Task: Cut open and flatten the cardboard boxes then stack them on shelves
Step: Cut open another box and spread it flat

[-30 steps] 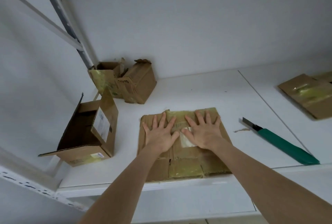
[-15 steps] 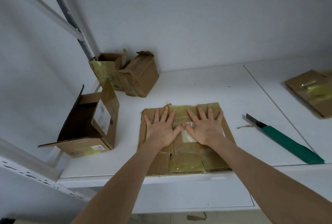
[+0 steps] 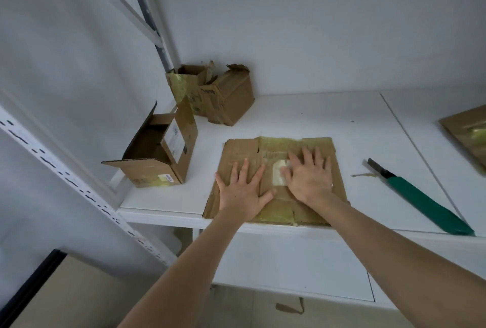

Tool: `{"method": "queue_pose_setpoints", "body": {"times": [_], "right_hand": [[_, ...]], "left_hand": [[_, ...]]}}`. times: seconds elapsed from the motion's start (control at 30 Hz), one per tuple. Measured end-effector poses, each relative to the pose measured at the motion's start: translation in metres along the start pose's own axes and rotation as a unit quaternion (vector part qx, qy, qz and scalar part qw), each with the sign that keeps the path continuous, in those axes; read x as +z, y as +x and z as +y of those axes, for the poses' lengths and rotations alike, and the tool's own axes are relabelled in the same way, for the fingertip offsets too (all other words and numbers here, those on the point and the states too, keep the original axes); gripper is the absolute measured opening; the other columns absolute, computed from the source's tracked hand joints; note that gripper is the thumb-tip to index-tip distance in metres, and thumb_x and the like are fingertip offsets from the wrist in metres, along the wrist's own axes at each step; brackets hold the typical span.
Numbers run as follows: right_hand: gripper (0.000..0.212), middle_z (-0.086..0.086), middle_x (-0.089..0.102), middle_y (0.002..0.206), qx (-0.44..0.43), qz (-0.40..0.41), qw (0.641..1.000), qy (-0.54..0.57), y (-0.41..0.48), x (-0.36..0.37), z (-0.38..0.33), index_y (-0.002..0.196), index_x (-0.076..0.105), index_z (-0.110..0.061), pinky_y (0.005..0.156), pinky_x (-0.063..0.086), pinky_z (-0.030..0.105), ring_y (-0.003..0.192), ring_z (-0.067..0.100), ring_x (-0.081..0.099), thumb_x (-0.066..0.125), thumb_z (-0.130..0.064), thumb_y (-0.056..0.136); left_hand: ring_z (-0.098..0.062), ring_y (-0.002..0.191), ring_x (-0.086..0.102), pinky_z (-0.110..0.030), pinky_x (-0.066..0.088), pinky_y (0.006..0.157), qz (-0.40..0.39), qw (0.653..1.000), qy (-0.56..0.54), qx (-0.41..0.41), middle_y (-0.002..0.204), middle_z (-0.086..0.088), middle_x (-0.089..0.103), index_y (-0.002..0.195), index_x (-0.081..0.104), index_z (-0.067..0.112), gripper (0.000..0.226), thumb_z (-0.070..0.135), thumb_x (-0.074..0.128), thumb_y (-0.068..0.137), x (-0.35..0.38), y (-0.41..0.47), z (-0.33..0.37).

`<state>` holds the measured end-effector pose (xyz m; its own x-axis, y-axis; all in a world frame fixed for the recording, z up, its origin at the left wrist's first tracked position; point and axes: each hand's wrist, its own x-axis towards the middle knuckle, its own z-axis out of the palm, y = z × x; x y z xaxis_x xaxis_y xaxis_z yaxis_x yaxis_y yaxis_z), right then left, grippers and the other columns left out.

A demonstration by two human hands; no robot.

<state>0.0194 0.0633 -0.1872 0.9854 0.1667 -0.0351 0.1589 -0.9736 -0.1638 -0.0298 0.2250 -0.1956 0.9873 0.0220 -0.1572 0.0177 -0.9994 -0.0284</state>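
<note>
A person's two bare arms reach forward onto a white shelf (image 3: 302, 117) seen from above. A flattened cardboard box (image 3: 244, 151) lies at the shelf's front edge, patched with yellowish tape, a white label (image 3: 278, 176) near its middle. The left hand (image 3: 242, 193) rests palm down on the near left part of the cardboard, fingers straight and spread, gripping nothing. The right hand (image 3: 309, 178) lies flat just beside it, slightly farther back, fingers also straight and spread, its thumb side over the label.

To the left of the flattened box, near but apart from it, an open cardboard box (image 3: 155, 159) lies on its side with its opening facing left and its flaps splayed. Behind it, in the back left corner against the wall, stand two crumpled boxes (image 3: 226, 96) touching each other (their tops are torn and ragged).

To the right, a utility knife (image 3: 420, 199) with a long green handle lies on the shelf, blade out and pointing towards the back left. A small scrap (image 3: 364, 175) lies between the knife blade and the flattened box. At the far right edge, another flat piece of cardboard (image 3: 465, 133) rests on the neighbouring shelf panel, partly cut off by the frame.

A white slotted upright (image 3: 65, 178) crosses the left foreground. Below the shelf, a cardboard scrap (image 3: 289, 306) lies on the floor.
</note>
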Motion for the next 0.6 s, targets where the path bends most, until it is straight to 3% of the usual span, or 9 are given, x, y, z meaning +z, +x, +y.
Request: {"method": "queue_pose_setpoints", "body": {"times": [0.07,0.17,0.6], "right_hand": [[0.065,0.008,-0.004,0.164,-0.009,-0.050,0.999,0.008,-0.018,-0.001,0.002,0.155,0.011,-0.032,0.118,-0.006,0.055,0.149,0.035,-0.010,0.015,-0.062,0.098],[0.072,0.008,-0.015,0.162,-0.018,-0.076,0.997,-0.016,-0.042,0.001,0.003,0.155,0.001,-0.034,0.116,-0.009,0.059,0.148,0.036,-0.015,0.009,-0.069,0.094],[0.074,0.006,-0.019,0.162,-0.002,-0.073,0.996,-0.052,-0.048,0.010,0.000,0.154,-0.007,-0.036,0.116,-0.009,0.060,0.148,0.032,-0.017,0.006,-0.072,0.092]], "left_hand": [[-0.026,0.149,-0.012,-0.068,-0.002,0.112,0.002,1.000,0.007,0.000,0.162,-0.001,-0.015,0.151,-0.012,0.043,0.073,0.075,0.009,0.089,0.001,-0.001,0.001],[-0.026,0.149,-0.011,-0.068,-0.001,0.112,0.010,1.000,0.010,0.000,0.162,-0.001,-0.015,0.152,-0.011,0.042,0.073,0.074,0.009,0.090,0.001,-0.002,0.001],[-0.027,0.149,-0.013,-0.068,-0.005,0.112,0.007,1.000,-0.016,0.019,0.162,-0.002,-0.015,0.153,-0.010,0.039,0.074,0.073,0.012,0.091,0.002,-0.002,-0.001]]}}
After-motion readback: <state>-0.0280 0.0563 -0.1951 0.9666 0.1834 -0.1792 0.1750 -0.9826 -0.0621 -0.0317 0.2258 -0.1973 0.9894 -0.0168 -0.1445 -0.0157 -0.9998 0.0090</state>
